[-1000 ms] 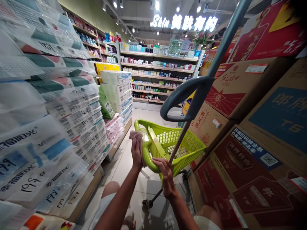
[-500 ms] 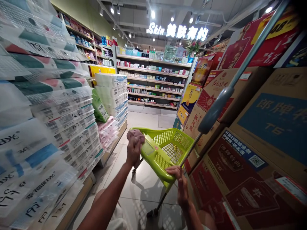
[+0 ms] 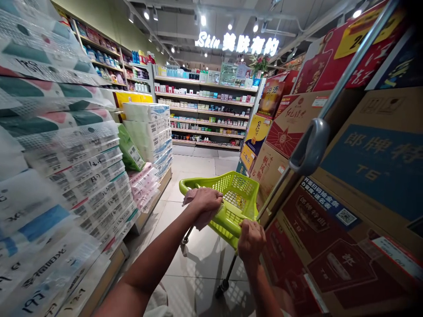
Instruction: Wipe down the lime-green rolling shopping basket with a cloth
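Note:
A lime-green plastic shopping cart (image 3: 191, 185) with a lattice basket stands in front of me. My left hand (image 3: 208, 200) is closed over the middle of its handle panel. Under and around those fingers is a dusty-pink cloth (image 3: 203, 220), part of it hanging below the handle. At the right end of the handle, my right hand (image 3: 251, 238) wraps round the green bar, its fingers curled in. Just beyond that hand rises a slanted metal pole (image 3: 350, 79) with a grey plastic grip (image 3: 310, 147); its lower end is hidden.
Packs of tissue paper (image 3: 92, 154) are stacked high on the left, on a low wooden platform (image 3: 142, 220). Liquor cartons (image 3: 373, 167) form a wall close on the right. Tiled floor (image 3: 190, 160) runs ahead to shelves of cosmetics (image 3: 205, 105).
My left hand has moved right with the cloth, from the handle's left corner to its middle. My right hand has closed round the bar. The cart has turned slightly.

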Demonstrator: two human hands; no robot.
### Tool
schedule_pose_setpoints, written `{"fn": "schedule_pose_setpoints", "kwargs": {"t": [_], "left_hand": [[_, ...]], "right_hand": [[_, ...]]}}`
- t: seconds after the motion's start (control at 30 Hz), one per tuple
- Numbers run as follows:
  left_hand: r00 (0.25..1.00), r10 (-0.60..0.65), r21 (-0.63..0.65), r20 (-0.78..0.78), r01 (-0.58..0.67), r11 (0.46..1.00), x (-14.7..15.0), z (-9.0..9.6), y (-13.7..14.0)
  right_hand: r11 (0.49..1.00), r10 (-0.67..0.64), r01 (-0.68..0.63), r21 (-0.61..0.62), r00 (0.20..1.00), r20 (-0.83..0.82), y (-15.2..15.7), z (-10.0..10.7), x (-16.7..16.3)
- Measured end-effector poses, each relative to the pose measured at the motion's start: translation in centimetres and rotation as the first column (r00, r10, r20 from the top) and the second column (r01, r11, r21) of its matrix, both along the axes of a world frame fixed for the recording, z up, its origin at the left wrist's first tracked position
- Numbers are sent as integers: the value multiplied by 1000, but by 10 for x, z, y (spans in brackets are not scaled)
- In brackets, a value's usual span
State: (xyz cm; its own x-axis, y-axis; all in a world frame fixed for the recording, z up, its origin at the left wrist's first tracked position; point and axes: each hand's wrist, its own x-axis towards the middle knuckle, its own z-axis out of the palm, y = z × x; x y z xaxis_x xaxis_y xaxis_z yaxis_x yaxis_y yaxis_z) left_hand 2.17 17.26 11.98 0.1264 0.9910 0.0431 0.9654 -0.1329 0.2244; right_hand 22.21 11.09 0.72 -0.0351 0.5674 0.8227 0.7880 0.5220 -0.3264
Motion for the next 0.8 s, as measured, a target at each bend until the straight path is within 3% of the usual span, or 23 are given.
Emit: {"fn": "schedule_pose_setpoints", "kwargs": {"t": [0.1,0.17,0.27,0.33,0.4,0.47,0.53,0.57,0.63,0.7,0.8], "left_hand": [[994,-24,-208,-111,1,978,16,13,15],[991,-28,-222,-130,-1,975,20,17,18],[1000,-6,-81,-13,5,997,17,9,7],[993,-3,133,119,-13,991,15,-11,-10],[972,-23,420,234,-80,904,15,-44,-32],[947,-75,678,314,-168,716,15,-84,-54],[934,-150,826,326,-204,525,11,-119,-66],[928,-180,858,326,-211,468,6,-130,-68],[905,-204,859,373,-254,445,-10,-136,-61],[851,-161,785,500,-367,499,-31,-125,-44],[765,-66,680,640,-525,512,-55,-103,-24]], "right_hand": [[1000,-5,5,-9,1000,-4,2,-2,1],[1000,-4,4,-11,1000,0,0,-4,2],[1000,-10,10,5,1000,0,-2,-7,5],[1000,-4,4,20,1000,3,-3,-8,9],[999,20,-21,41,1000,7,-3,-9,15],[996,62,-62,62,998,4,-3,-10,21],[991,113,-111,75,994,-15,-1,-10,28],[987,137,-135,82,990,-29,1,-9,32],[980,180,-174,97,982,-59,4,-9,39],[975,205,-198,101,976,-70,6,-7,46],[987,157,-157,39,988,5,7,2,49]]}}
